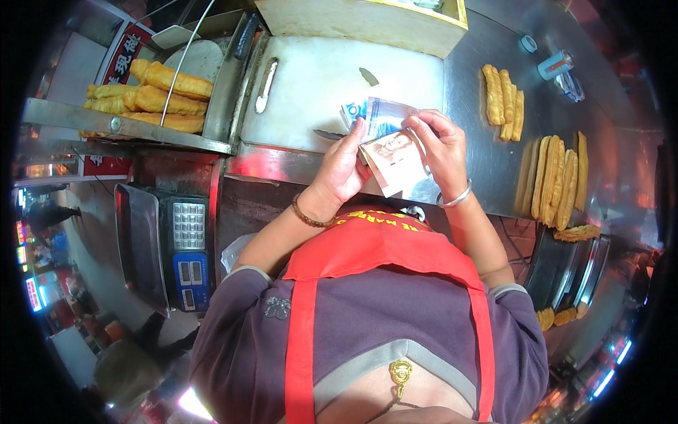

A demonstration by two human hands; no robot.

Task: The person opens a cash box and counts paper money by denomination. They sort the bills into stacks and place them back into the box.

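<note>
My left hand [345,161] grips a small stack of paper banknotes at its left side, with the thumb on top. Blue banknotes [389,117] lie uppermost towards the far side. Below them a pale pinkish-brown banknote [394,159] slants towards my apron. The fingertips of my right hand [442,146] pinch the right edge of the notes. Both hands are above the near right part of a white cutting board [312,79]. Part of the stack is hidden behind my left fingers.
A pale box [365,26] stands at the board's far side. Fried dough sticks lie in a left tray [175,85] and on the right steel counter [553,180]. A tape roll [528,43] and a cylinder [555,64] sit far right. A digital scale [188,228] is at left.
</note>
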